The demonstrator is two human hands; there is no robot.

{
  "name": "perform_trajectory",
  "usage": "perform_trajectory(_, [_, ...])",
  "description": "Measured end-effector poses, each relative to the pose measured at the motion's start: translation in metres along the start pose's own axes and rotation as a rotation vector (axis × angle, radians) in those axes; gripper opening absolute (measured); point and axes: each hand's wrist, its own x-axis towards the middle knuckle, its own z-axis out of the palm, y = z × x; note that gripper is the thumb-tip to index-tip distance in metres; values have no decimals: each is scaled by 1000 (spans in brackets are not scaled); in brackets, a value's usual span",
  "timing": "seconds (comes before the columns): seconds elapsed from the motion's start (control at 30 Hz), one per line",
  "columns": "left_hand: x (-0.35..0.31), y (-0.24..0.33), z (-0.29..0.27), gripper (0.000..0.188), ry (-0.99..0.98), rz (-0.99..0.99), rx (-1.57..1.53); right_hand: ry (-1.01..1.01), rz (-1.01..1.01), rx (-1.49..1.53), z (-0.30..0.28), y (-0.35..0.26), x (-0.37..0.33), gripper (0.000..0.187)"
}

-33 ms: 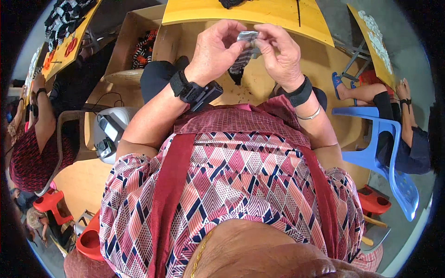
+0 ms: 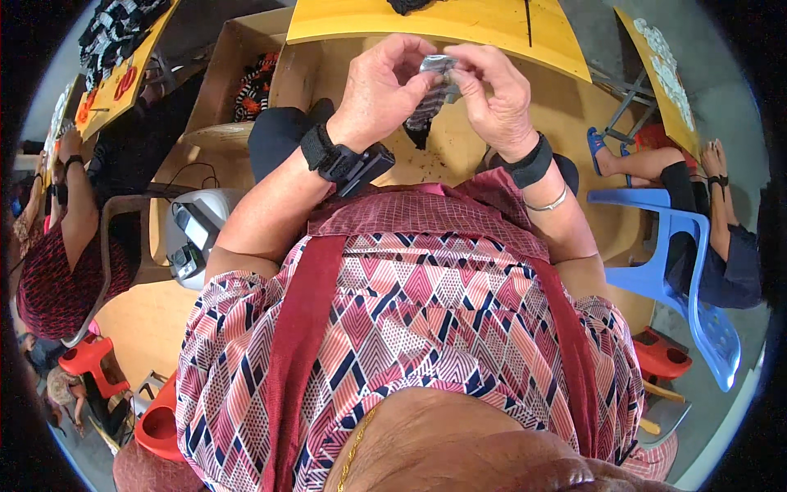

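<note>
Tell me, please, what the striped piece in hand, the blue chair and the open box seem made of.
Striped piece: probably knitted yarn, matte, with soft-looking bands. Blue chair: likely moulded plastic, glossy, with bright highlights and small holes. Open box: apparently cardboard, dull brown, with thin edges.

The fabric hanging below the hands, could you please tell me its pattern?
Striped fabric, dark and grey, in the head view.

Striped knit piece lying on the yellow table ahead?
No, the left hand and right hand hold the striped knit piece off the table.
</note>
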Motion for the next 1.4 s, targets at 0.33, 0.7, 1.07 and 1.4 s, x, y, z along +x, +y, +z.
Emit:
perform_trajectory(0.33, [-2, 5, -3, 27, -2, 3, 44, -8, -52, -46, 2, 1, 1, 22])
perform_trajectory(0.7, [0, -1, -4, 29, -5, -33, -116, 28, -106, -77, 8, 6, -4, 25])
perform_trajectory(1.07, [-4, 3, -7, 34, -17, 15, 40, 12, -50, -40, 9, 1, -1, 22])
perform_trajectory(1.4, [-7, -2, -7, 33, -21, 41, 86, -26, -19, -68, 10, -2, -3, 23])
